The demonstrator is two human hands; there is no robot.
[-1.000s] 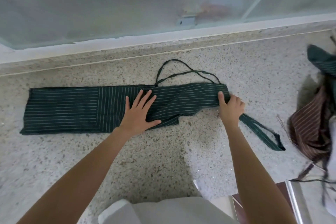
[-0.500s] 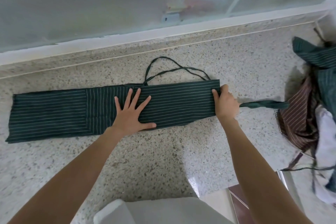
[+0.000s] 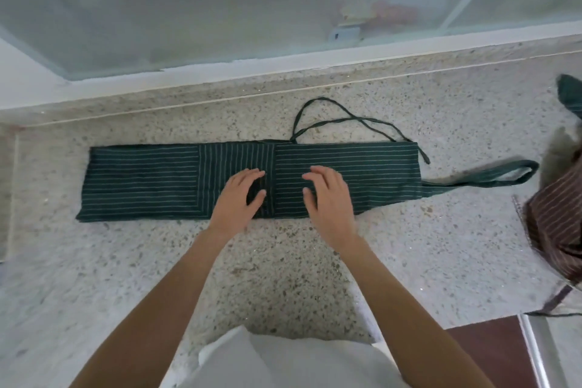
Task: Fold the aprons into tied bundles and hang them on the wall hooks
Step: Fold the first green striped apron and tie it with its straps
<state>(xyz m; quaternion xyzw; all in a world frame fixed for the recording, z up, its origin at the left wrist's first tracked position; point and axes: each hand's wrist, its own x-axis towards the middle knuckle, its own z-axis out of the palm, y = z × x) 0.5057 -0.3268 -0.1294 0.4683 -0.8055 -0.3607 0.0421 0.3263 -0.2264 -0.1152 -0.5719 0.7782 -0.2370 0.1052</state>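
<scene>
Nearest, at six o'clock, a white garment on the person's front fills the bottom edge, and both bare forearms reach out over the speckled terrazzo bench (image 3: 283, 268). The left hand (image 3: 236, 198) and the right hand (image 3: 327, 198) sit close together over the middle of the green striped apron (image 3: 346, 179), fingers loosely bent and spread, gripping nothing; whether the fingertips press the cloth or hang just above it, I cannot tell.

The apron lies flat as a long narrow band across the bench centre, running from nine o'clock to three o'clock, with a pocket panel (image 3: 236, 161) of crosswise stripes just beyond the left hand. A wide strap loop (image 3: 485, 176) trails off its end at three o'clock, and thin tie strings (image 3: 333, 123) loop out from the far edge at twelve o'clock.

I judge the cloth light, soft and limp: it should crease easily but slide on the smooth stone, so one palm ought to pin it while the other lifts. The sensible hold for the next fold looks like either short end, pinched at both corners, keeping the strings free for tying.

At three o'clock, well apart, lies a brown striped apron (image 3: 554, 230) with another dark green cloth (image 3: 570, 91) beyond it. Farthest, a frosted glass panel (image 3: 220, 9) stands behind a white sill.
</scene>
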